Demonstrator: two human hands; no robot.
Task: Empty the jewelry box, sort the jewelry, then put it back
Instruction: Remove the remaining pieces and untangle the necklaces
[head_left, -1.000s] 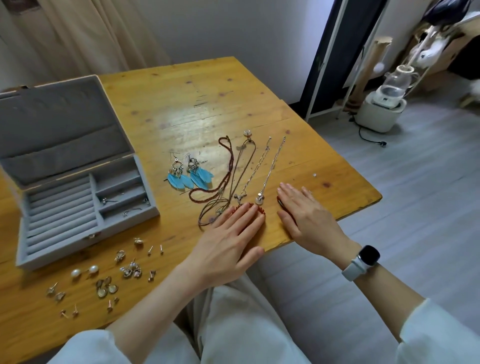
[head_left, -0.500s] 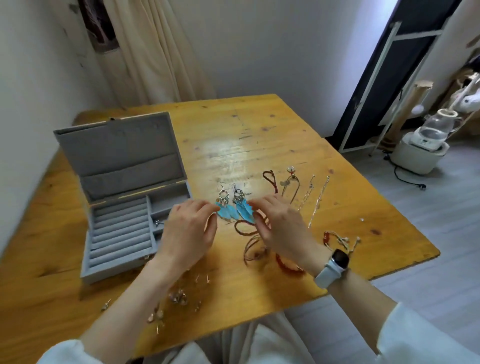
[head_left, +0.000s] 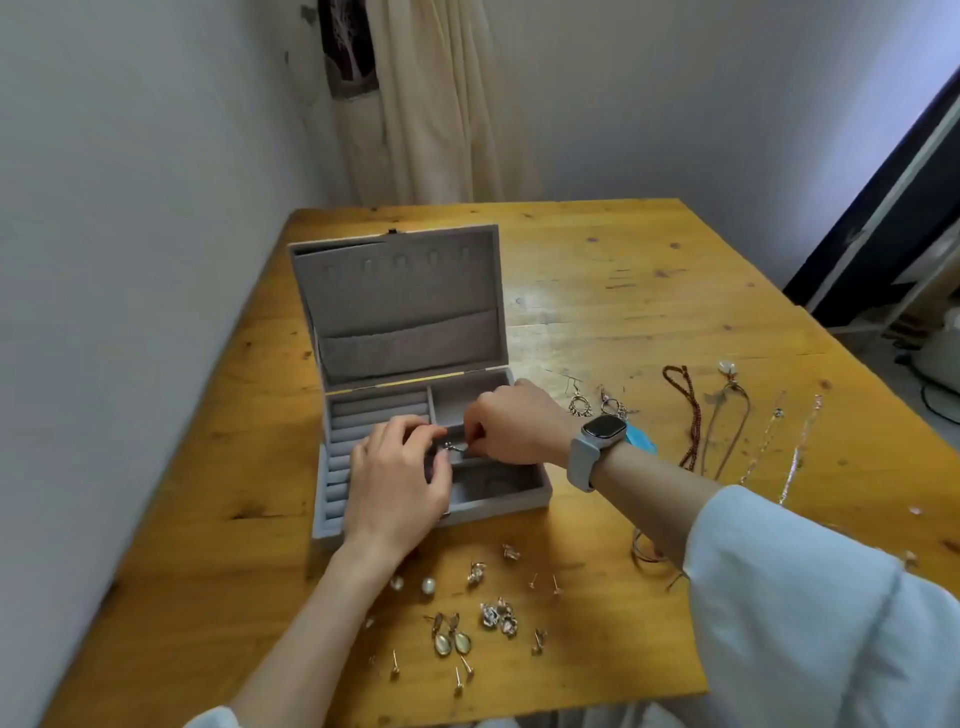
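I see the grey jewelry box (head_left: 410, 332) standing open on the left part of the wooden desk (head_left: 623, 291), lid upright, ring rolls on its left side and small compartments on its right. My left hand (head_left: 397, 480) sits over the ring rolls, fingers (head_left: 415, 431) curled toward the middle compartment. My right hand (head_left: 514, 428) reaches in from the right, fingers bunched at the same spot. Between the two hands I see a small silver piece (head_left: 453, 448), likely an earring; both hands appear to pinch it, though blur prevents confirming the left grip. A grey-strapped smartwatch (head_left: 595, 441) is on my right wrist.

On the desk just in front of the box lies a group of small items: two pearl studs (head_left: 427, 586), a pair of oval drop earrings (head_left: 452, 638), a silver cluster (head_left: 497, 617) and several pin studs (head_left: 463, 670).

To the right of the box lie feather earrings (head_left: 581, 404), their turquoise part showing beside the watch. Farther right, side by side: a beaded brown necklace (head_left: 691, 410), a cord necklace with a pale pendant (head_left: 727, 370), and two thin silver chains (head_left: 797, 447).
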